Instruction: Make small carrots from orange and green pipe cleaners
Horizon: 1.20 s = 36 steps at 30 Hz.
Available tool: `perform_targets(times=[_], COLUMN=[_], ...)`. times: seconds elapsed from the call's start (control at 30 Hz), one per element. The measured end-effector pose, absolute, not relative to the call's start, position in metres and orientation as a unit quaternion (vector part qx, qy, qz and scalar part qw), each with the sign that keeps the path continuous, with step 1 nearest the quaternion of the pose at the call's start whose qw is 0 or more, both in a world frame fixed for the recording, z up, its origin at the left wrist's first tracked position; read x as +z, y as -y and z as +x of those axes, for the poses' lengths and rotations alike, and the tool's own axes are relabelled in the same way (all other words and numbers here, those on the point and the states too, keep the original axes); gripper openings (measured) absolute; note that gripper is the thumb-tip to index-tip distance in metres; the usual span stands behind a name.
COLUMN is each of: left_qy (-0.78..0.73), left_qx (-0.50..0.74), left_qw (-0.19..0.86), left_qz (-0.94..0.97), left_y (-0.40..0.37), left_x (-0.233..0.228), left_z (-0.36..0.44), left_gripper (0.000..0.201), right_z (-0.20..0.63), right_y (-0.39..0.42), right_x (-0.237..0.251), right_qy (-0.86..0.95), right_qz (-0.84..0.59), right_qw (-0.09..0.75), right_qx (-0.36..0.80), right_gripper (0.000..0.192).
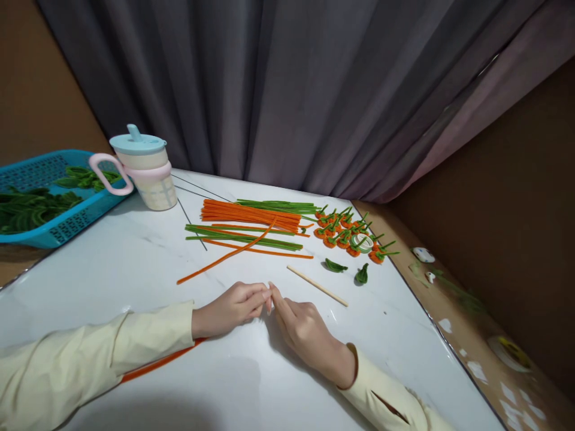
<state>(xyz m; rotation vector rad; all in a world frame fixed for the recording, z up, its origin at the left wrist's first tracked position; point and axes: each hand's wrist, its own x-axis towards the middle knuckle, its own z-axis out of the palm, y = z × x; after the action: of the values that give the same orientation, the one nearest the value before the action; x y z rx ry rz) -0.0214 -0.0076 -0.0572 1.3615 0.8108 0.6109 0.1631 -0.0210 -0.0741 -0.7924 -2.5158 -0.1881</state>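
"Orange, green-stemmed pieces point(330, 242): finished?"

"They look it, gathered towards the right; the loose orange bundle point(247, 214) seems left to use."

"Your hands?"

"My left hand point(231, 309) and right hand point(309, 335) are curled, fingertips meeting over the tabletop point(395, 323). An orange strip point(158, 363) runs partly hidden beneath my left sleeve point(153, 332); whether I'm pinching its end, I can't tell."

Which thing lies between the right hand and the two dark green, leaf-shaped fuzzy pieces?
In the head view, a thin, straight, pale wood-coloured stick lies diagonally on the white table between the right hand and those green pieces.
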Motion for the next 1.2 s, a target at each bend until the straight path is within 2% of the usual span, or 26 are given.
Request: perform_targets(times=[0.27, 0.63, 0.9, 1.2], left_qy=[-0.359, -0.328, -0.286, -0.279], left_qx=[0.264, 0.266, 0.249, 0.224], left_qw=[0.645, 0.716, 0.769, 0.771], left_qz=[0.621, 0.556, 0.515, 0.527], left_y=[0.0071, 0.0053, 0.0048, 0.0053], left_x=[-0.0576, -0.0633, -0.0604, -0.0615], left_z=[-0.0212, -0.022, -0.022, -0.0234], left_gripper=[0.042, 0.037, 0.036, 0.037], right_z=[0.1632, 0.1626, 0.1668, 0.1701], right_y=[0.0199, 0.0204, 0.0183, 0.0174], right_x=[-0.0754, -0.073, -0.0786, -0.082], right_qy=[0.921, 0.918, 0.911, 0.913], right_qz=[-0.288, -0.288, -0.293, -0.283], right_qw=[0.248, 0.252, 0.278, 0.286], right_qx=[-0.09, -0.1, -0.082, -0.062], right_gripper=[0.058, 0.058, 0.051, 0.051])
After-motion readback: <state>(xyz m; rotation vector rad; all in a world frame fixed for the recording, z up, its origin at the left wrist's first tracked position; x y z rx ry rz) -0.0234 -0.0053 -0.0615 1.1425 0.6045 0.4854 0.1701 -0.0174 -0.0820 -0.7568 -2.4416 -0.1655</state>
